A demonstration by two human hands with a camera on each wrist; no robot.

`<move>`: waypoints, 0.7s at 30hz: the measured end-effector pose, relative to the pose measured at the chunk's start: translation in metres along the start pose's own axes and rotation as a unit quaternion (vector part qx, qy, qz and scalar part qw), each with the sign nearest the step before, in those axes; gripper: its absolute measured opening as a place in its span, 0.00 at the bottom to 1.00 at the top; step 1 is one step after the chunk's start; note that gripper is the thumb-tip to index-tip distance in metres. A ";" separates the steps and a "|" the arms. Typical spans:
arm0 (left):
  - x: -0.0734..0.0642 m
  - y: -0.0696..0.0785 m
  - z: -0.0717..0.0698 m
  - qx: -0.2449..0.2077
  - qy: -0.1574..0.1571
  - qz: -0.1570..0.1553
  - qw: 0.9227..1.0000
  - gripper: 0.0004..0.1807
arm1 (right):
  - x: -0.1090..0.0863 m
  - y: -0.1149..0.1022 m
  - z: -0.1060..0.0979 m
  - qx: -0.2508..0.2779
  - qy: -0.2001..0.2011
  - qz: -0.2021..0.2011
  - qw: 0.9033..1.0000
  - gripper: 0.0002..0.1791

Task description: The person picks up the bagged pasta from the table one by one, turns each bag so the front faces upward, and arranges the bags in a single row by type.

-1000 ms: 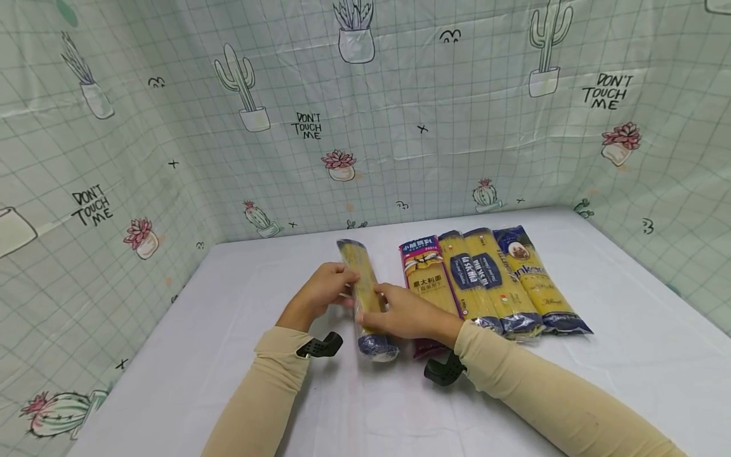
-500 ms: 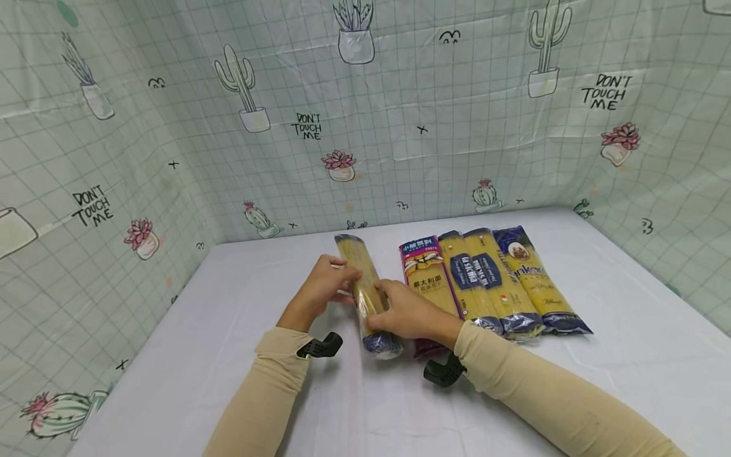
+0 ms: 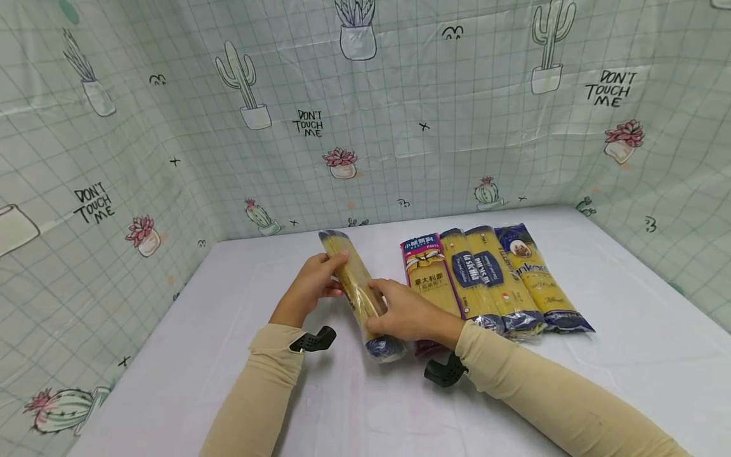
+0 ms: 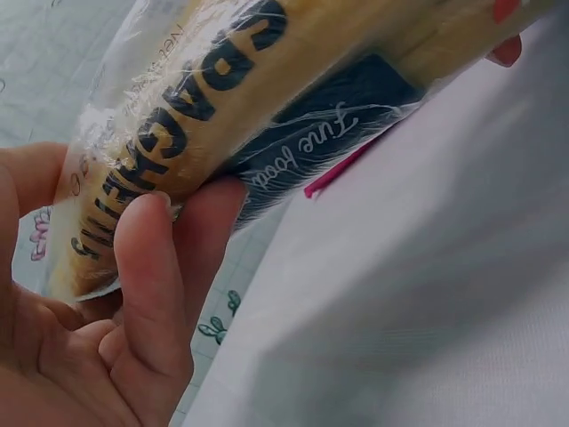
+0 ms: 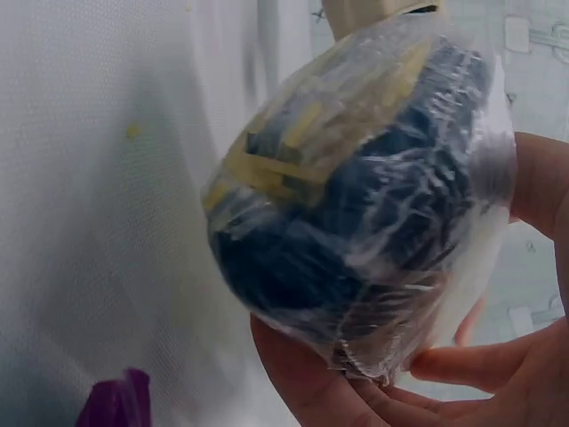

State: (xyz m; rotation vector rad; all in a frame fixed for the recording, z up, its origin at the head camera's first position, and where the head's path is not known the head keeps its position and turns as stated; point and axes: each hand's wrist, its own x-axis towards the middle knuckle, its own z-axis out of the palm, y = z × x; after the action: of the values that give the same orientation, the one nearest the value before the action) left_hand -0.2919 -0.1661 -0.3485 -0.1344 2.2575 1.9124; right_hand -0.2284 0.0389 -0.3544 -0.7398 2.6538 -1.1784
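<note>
Both hands hold a clear-wrapped pack of spaghetti (image 3: 355, 279) tilted above the white table. Near its far end, my left hand (image 3: 311, 282) grips it with thumb on top and fingers beneath. My right hand (image 3: 408, 311) clasps the lower part, close to the dark blue end. In the left wrist view, the printed word on the spaghetti pack (image 4: 204, 98) and a blue label face the camera, with the left fingers (image 4: 151, 276) curled against the wrapper. From the right wrist, the crinkled blue end of the pack (image 5: 356, 205) fills the middle, held between thumb and fingers.
To the right, several pasta packs lie side by side: a pink-edged pack (image 3: 431, 279), two blue-labelled spaghetti packs (image 3: 468, 273) and a yellow-and-blue pack (image 3: 539, 279). A grid-patterned cloth (image 3: 377, 95) rises behind the white table (image 3: 240, 279).
The spaghetti pack's far end has swung left and it has rolled, bringing some printing into sight on its left side. My left hand has moved slightly left and up with it.
</note>
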 end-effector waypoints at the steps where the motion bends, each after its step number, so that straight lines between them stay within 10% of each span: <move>1: 0.000 0.000 0.000 -0.001 0.002 0.001 1.000 0.31 | 0.000 0.000 0.000 -0.002 0.000 0.001 1.000 0.45; 21: -0.001 0.006 -0.005 -0.015 0.046 0.022 0.999 0.27 | 0.000 -0.001 -0.001 -0.008 -0.008 -0.019 1.000 0.44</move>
State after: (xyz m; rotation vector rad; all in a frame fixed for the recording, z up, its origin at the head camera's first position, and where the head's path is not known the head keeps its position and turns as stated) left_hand -0.2928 -0.1703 -0.3414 -0.1806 2.3100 2.0015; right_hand -0.2282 0.0390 -0.3534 -0.8020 2.6510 -1.1562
